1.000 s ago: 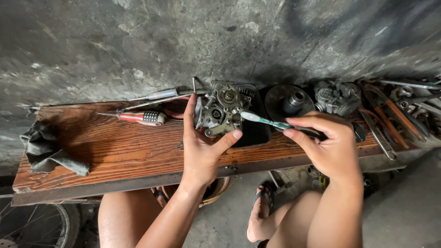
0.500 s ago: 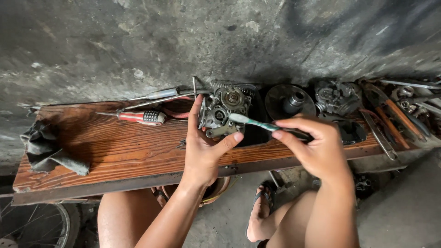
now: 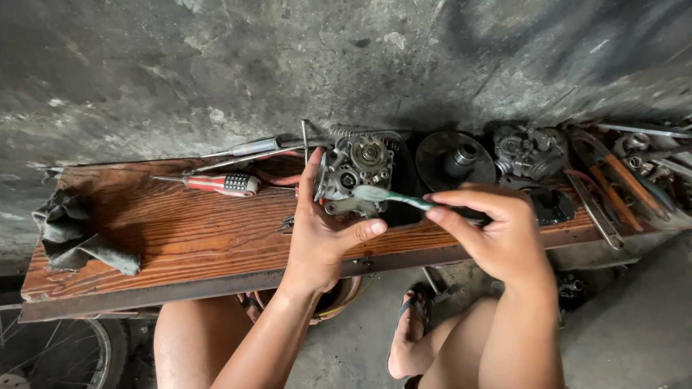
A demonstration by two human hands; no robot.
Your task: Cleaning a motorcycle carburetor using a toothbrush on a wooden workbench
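A grimy grey metal engine part (image 3: 357,173) with round fittings stands on a worn wooden board (image 3: 180,238). My left hand (image 3: 324,230) grips it from the near left side, thumb stretched under it. My right hand (image 3: 497,234) pinches a pale green toothbrush (image 3: 393,197), whose bristled head lies against the part's front face.
A red-handled screwdriver (image 3: 216,184) and thin metal tools lie behind on the board. A dark rag (image 3: 72,230) hangs over the left end. A round pulley disc (image 3: 454,160), another engine part (image 3: 526,151) and pliers (image 3: 613,173) sit to the right. A concrete wall rises behind.
My right hand has drawn the toothbrush leftward across the engine part's front. My left hand keeps its grip on the part.
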